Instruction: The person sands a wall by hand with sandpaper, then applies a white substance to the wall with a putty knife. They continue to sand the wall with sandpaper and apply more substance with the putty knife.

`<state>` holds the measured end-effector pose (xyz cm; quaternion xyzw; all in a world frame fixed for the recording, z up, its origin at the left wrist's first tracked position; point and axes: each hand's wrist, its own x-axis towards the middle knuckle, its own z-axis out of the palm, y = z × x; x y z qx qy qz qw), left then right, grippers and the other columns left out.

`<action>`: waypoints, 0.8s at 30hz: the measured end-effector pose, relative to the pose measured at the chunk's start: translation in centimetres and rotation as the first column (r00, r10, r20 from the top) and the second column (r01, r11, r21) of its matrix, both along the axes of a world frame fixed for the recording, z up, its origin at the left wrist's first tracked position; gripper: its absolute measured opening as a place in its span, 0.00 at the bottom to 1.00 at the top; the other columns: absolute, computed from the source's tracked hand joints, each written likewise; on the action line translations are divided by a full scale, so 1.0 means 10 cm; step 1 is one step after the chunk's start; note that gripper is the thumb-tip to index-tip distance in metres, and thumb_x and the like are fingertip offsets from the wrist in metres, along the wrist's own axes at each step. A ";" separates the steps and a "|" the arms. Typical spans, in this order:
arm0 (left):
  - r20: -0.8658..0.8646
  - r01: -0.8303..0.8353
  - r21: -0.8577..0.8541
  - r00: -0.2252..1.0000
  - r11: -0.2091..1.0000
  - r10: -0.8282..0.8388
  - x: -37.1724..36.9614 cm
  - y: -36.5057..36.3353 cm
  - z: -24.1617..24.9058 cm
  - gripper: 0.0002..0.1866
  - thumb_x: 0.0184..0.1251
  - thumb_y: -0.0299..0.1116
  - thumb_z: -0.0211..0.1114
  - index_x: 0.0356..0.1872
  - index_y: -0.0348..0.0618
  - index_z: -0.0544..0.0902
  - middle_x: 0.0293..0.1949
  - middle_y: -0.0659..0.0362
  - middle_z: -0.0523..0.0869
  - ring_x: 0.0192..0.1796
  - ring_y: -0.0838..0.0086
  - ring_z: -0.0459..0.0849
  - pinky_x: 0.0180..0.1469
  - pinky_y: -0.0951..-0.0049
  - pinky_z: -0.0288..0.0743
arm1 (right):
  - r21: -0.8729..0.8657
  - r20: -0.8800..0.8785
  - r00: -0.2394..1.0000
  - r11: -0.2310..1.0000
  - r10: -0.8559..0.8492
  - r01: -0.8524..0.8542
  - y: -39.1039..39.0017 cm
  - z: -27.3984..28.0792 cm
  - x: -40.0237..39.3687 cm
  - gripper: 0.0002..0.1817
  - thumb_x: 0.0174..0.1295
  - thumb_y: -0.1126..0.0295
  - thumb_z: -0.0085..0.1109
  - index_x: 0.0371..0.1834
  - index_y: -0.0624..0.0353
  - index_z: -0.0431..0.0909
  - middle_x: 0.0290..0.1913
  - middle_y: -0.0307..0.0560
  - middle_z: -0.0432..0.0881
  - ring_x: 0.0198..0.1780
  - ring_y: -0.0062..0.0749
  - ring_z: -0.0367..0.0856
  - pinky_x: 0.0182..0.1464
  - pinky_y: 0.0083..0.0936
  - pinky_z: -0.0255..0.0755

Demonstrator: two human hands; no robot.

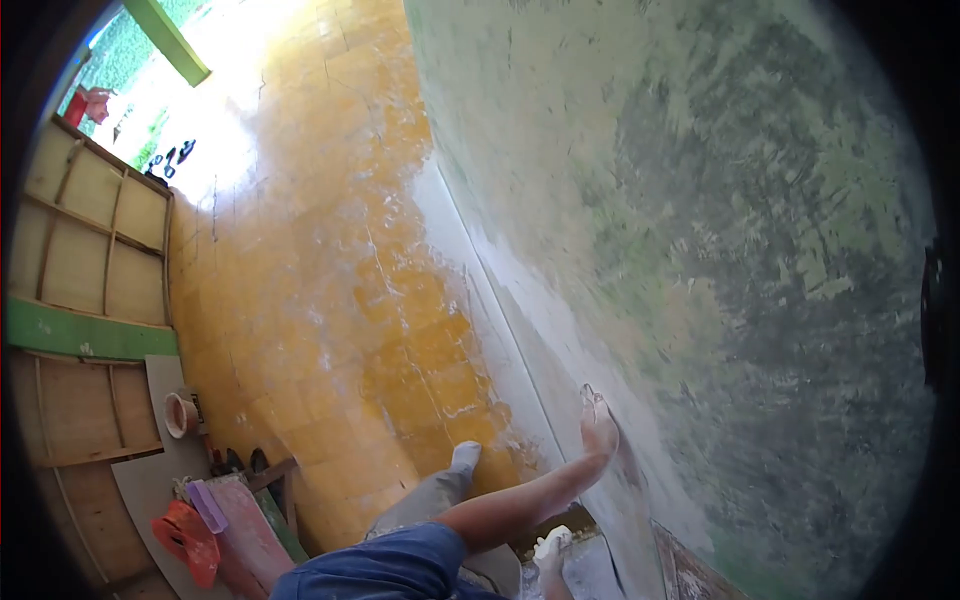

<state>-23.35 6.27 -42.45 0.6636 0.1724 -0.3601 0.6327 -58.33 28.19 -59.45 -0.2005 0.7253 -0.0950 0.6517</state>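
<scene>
My left hand (599,428) reaches out along a bare arm to the lower part of the wall (760,250). Its fingers are drawn together at the wall, with a small dark-edged thing at the tips that is too small to name. A pale whitish band runs along the wall around it. Lower down, close to my body, is my right hand (551,548), coated in white. Its fingers look curled, and what they hold, if anything, I cannot make out. A pale grey-white surface (590,570) lies just beside it.
Yellow tiled floor (330,250) with white smears runs along the wall; my foot (465,456) rests on it. At left stand wooden panels (80,400), a round pot (181,414), a red-orange plastic item (188,540) and a purple item (206,506). A green post (175,45) stands by the bright opening.
</scene>
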 end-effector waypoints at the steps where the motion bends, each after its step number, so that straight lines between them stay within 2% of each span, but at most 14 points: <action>1: -0.019 -0.078 0.007 0.997 0.997 0.078 -0.02 -0.11 -0.02 0.25 0.74 0.42 0.45 0.59 0.29 0.71 0.56 0.48 0.77 0.59 0.66 0.73 0.62 0.71 0.61 | -0.002 0.014 1.000 1.000 -0.001 0.001 -0.01 -0.09 0.00 0.32 0.67 0.51 0.49 0.71 0.43 0.50 0.60 0.50 0.68 0.49 0.47 0.77 0.44 0.41 0.75; 2: -0.040 -0.156 0.015 0.987 0.988 0.156 -0.02 -0.18 -0.07 0.25 0.74 0.42 0.45 0.59 0.29 0.71 0.56 0.48 0.77 0.59 0.66 0.73 0.62 0.71 0.62 | -0.031 -0.008 1.000 0.999 0.015 -0.015 0.00 -0.17 -0.02 0.30 0.67 0.47 0.44 0.69 0.40 0.52 0.54 0.50 0.74 0.43 0.44 0.78 0.36 0.37 0.72; 3: -0.032 -0.152 0.010 0.988 0.988 0.153 0.04 -0.22 -0.28 0.25 0.74 0.42 0.45 0.59 0.29 0.71 0.56 0.48 0.77 0.59 0.66 0.73 0.62 0.71 0.62 | -0.059 -0.034 0.999 0.998 0.028 -0.030 0.00 -0.23 -0.04 0.29 0.67 0.42 0.40 0.68 0.36 0.54 0.48 0.51 0.80 0.37 0.41 0.79 0.29 0.33 0.70; 5: -0.044 -0.222 -0.063 0.975 0.973 0.220 0.20 -0.33 -0.78 0.27 0.75 0.45 0.42 0.57 0.29 0.72 0.52 0.49 0.79 0.56 0.65 0.74 0.60 0.70 0.63 | -0.072 -0.013 0.999 0.996 0.042 -0.043 -0.03 -0.17 -0.02 0.29 0.66 0.42 0.40 0.68 0.36 0.54 0.48 0.50 0.80 0.37 0.40 0.79 0.29 0.34 0.70; 10: -0.011 -0.271 -0.191 0.962 0.943 0.274 0.34 -0.23 -0.59 0.24 0.75 0.38 0.43 0.62 0.28 0.67 0.60 0.44 0.74 0.61 0.65 0.72 0.64 0.74 0.60 | -0.085 -0.025 0.992 0.989 0.122 -0.124 -0.04 -0.04 -0.18 0.30 0.65 0.39 0.40 0.67 0.34 0.55 0.47 0.48 0.81 0.37 0.41 0.79 0.30 0.38 0.69; 12: 0.105 -0.212 -0.158 0.967 0.964 0.230 0.04 -0.13 -0.48 0.24 0.74 0.37 0.44 0.62 0.28 0.67 0.60 0.44 0.73 0.62 0.64 0.71 0.65 0.74 0.59 | 0.109 0.002 1.000 0.994 0.021 -0.021 -0.16 0.04 -0.29 0.29 0.68 0.51 0.47 0.69 0.44 0.52 0.57 0.51 0.70 0.47 0.46 0.77 0.41 0.40 0.74; 13: 0.162 -0.175 -0.143 0.967 0.974 0.197 -0.07 -0.08 -0.46 0.24 0.74 0.37 0.44 0.62 0.28 0.67 0.61 0.44 0.73 0.63 0.64 0.71 0.66 0.74 0.58 | 0.138 -0.009 1.000 0.990 0.008 -0.007 -0.19 0.06 -0.34 0.29 0.66 0.48 0.49 0.68 0.40 0.54 0.56 0.47 0.69 0.45 0.45 0.77 0.40 0.40 0.73; 14: 0.216 -0.143 -0.134 0.962 0.981 0.170 -0.15 -0.06 -0.48 0.24 0.73 0.37 0.44 0.62 0.28 0.68 0.61 0.44 0.73 0.63 0.64 0.70 0.66 0.74 0.58 | 0.059 0.118 0.992 0.998 -0.043 0.036 -0.19 0.06 -0.40 0.30 0.65 0.48 0.51 0.67 0.40 0.56 0.55 0.45 0.69 0.44 0.45 0.77 0.40 0.40 0.73; 16: 0.262 -0.149 -0.121 0.949 0.981 0.176 -0.15 -0.09 -0.54 0.24 0.72 0.36 0.45 0.62 0.28 0.68 0.61 0.44 0.73 0.65 0.63 0.69 0.67 0.74 0.57 | -0.015 0.060 0.998 1.000 0.019 -0.018 -0.33 0.23 -0.43 0.28 0.66 0.49 0.50 0.66 0.44 0.58 0.56 0.43 0.70 0.44 0.41 0.77 0.39 0.36 0.73; 18: 0.220 -0.235 -0.126 0.941 0.964 0.258 -0.05 -0.18 -0.58 0.23 0.72 0.35 0.45 0.62 0.28 0.68 0.62 0.44 0.72 0.66 0.63 0.68 0.68 0.74 0.55 | -0.009 0.079 0.990 0.993 0.118 -0.118 -0.55 0.30 -0.52 0.29 0.67 0.50 0.48 0.66 0.50 0.57 0.56 0.43 0.71 0.45 0.38 0.77 0.40 0.31 0.74; 19: 0.175 -0.296 -0.142 0.932 0.945 0.318 0.03 -0.22 -0.55 0.23 0.72 0.35 0.46 0.61 0.28 0.68 0.61 0.44 0.73 0.65 0.63 0.69 0.68 0.74 0.56 | -0.089 0.027 0.983 0.980 0.180 -0.177 -0.64 0.38 -0.49 0.29 0.69 0.50 0.46 0.66 0.54 0.58 0.53 0.47 0.75 0.44 0.36 0.79 0.39 0.28 0.75; 20: 0.130 -0.358 -0.154 0.917 0.921 0.378 0.12 -0.25 -0.52 0.24 0.71 0.36 0.47 0.61 0.28 0.69 0.61 0.44 0.74 0.65 0.63 0.69 0.67 0.74 0.57 | -0.092 0.008 0.982 0.978 0.187 -0.186 -0.72 0.43 -0.53 0.29 0.69 0.50 0.46 0.66 0.54 0.58 0.53 0.47 0.75 0.44 0.36 0.79 0.39 0.28 0.75; 22: 0.138 -0.367 -0.160 0.911 0.917 0.389 0.21 -0.29 -0.69 0.23 0.71 0.36 0.48 0.61 0.28 0.69 0.61 0.45 0.74 0.65 0.63 0.69 0.67 0.74 0.56 | -0.013 -0.029 0.960 0.960 0.279 -0.280 -0.91 0.54 -0.57 0.30 0.69 0.47 0.42 0.69 0.50 0.56 0.51 0.56 0.78 0.43 0.40 0.80 0.38 0.32 0.76; 24: 0.149 -0.381 -0.164 0.902 0.910 0.405 0.28 -0.33 -0.84 0.23 0.71 0.35 0.48 0.61 0.27 0.69 0.61 0.45 0.74 0.65 0.64 0.69 0.67 0.75 0.56 | 0.001 -0.103 0.957 0.962 0.270 -0.272 -0.97 0.71 -0.59 0.30 0.69 0.48 0.41 0.70 0.50 0.54 0.49 0.57 0.79 0.41 0.41 0.81 0.38 0.33 0.75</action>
